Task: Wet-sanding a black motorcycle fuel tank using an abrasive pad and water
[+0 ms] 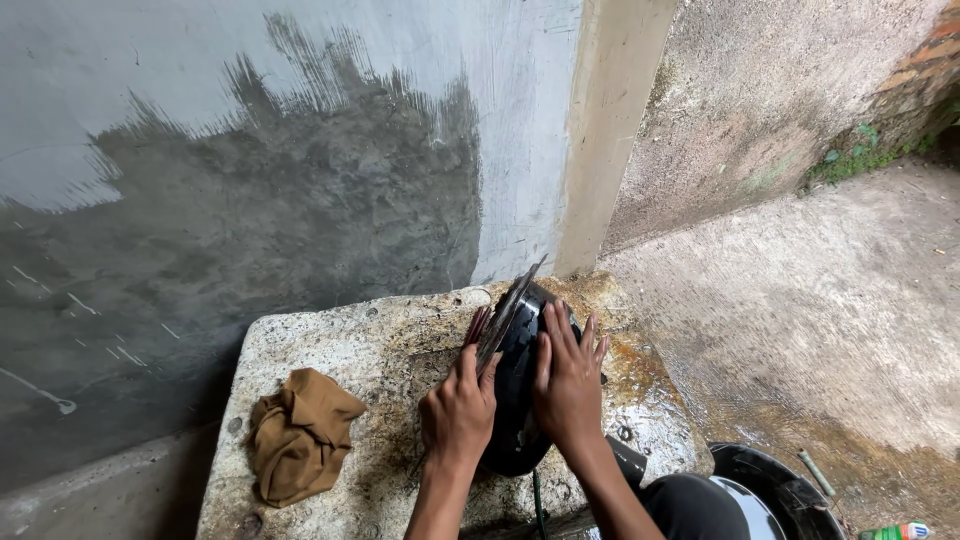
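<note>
Black round metal pan [515, 395] and thin metal blade bundle [505, 318] on my slab

I see the pan tipped on edge, its dark underside facing me; the grey blades lie slanted against its left rim, tips pointing up-right

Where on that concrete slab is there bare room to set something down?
On the slab, bare patches lie behind the brown cloth toward the grey wall, and between the cloth and the left hand. The middle is crowded: both hands, right hand included, hold a black pan on edge with a bundle of thin metal strips. The right rim is wet and narrow.
</note>
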